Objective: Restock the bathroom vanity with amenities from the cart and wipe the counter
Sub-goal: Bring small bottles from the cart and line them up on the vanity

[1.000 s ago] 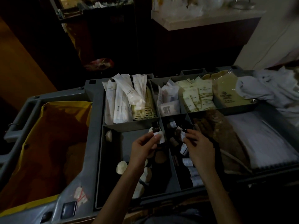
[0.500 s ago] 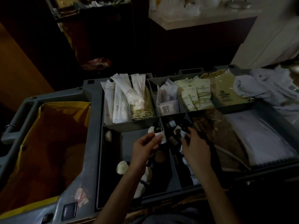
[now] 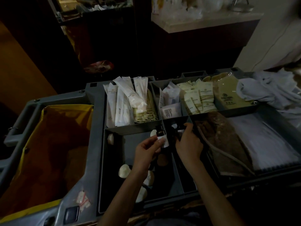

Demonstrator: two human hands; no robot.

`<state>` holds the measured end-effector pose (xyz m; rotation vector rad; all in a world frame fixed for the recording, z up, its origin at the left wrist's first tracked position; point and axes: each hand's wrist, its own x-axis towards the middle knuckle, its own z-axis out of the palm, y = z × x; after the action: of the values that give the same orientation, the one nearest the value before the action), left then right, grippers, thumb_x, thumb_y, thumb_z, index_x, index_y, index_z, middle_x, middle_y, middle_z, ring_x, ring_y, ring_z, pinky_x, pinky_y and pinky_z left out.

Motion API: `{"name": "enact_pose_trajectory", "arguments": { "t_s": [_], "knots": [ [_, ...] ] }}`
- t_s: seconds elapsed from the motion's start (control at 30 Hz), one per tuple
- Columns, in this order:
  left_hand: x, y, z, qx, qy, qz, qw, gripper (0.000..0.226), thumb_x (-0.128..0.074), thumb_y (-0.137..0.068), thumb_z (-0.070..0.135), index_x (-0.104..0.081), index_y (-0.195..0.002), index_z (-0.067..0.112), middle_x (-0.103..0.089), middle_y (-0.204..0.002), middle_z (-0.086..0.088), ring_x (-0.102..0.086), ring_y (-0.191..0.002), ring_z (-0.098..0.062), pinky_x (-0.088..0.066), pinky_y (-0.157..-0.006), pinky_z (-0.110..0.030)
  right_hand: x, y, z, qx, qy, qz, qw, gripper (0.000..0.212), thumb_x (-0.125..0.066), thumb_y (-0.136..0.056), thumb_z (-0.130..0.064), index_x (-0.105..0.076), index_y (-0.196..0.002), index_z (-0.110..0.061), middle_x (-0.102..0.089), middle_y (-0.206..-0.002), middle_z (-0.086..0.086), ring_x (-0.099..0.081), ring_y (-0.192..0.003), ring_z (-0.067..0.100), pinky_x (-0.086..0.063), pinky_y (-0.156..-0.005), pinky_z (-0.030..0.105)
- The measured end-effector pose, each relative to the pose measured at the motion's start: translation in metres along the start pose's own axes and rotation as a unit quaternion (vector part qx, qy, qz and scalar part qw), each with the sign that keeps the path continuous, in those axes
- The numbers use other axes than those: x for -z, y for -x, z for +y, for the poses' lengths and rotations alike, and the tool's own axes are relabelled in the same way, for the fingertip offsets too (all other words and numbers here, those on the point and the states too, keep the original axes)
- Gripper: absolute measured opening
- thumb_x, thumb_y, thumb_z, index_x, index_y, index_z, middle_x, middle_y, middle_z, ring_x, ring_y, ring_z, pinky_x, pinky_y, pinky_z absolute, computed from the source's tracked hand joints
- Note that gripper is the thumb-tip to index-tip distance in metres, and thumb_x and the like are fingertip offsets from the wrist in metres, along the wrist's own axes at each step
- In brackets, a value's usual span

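A grey housekeeping cart [image 3: 96, 128] stands in front of me with a divided amenity tray. My left hand [image 3: 146, 152] pinches a small dark bottle with a white label [image 3: 161, 135] above the near left compartment. My right hand [image 3: 189, 144] reaches into the narrow middle compartment, its fingers curled round another small dark bottle [image 3: 180, 128] that is mostly hidden. Round white soaps [image 3: 123, 171] lie in the near left compartment. The pale vanity counter [image 3: 203, 22] shows at the top, behind the cart.
White sachets [image 3: 120, 105] and cream packets [image 3: 200, 98] fill the far compartments. A yellow-lined waste bag [image 3: 53, 144] hangs at the cart's left. Brown slippers [image 3: 218, 139], stacked white bags [image 3: 263, 144] and crumpled white cloth [image 3: 273, 90] lie on the right.
My right hand has moved away from me, deeper into the middle compartment, and curled round a bottle. My left hand keeps its bottle almost in place.
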<state>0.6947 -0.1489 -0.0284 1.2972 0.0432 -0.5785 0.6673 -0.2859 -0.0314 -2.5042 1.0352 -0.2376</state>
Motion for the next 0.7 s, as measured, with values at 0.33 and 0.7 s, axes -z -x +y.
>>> {"name": "enact_pose_trajectory", "arguments": {
  "t_s": [0.33, 0.7],
  "knots": [
    [0.001, 0.0, 0.001, -0.013, 0.01, -0.001, 1.0, 0.008, -0.069, -0.082, 0.015, -0.073, -0.088, 0.019, -0.072, -0.08, 0.003, -0.063, -0.074, -0.008, -0.045, -0.061, -0.017, -0.007, -0.011, 0.009, 0.02, -0.034, -0.003, 0.999, 0.042, -0.062, -0.088, -0.017, -0.051, -0.128, -0.021, -0.065, -0.111, 0.011, -0.063, -0.099, 0.03, -0.051, -0.074, 0.036],
    [0.004, -0.001, -0.001, -0.027, -0.012, 0.009, 1.0, 0.018, -0.068, -0.084, 0.016, -0.071, -0.101, 0.011, -0.074, -0.091, -0.001, -0.067, -0.083, -0.01, -0.05, -0.074, -0.021, -0.001, -0.006, 0.018, 0.053, -0.411, 0.006, 0.91, 0.019, -0.051, -0.098, -0.028, -0.067, -0.097, -0.017, -0.068, -0.09, -0.003, -0.064, -0.085, 0.005, -0.047, -0.074, 0.015]
  ]
}}
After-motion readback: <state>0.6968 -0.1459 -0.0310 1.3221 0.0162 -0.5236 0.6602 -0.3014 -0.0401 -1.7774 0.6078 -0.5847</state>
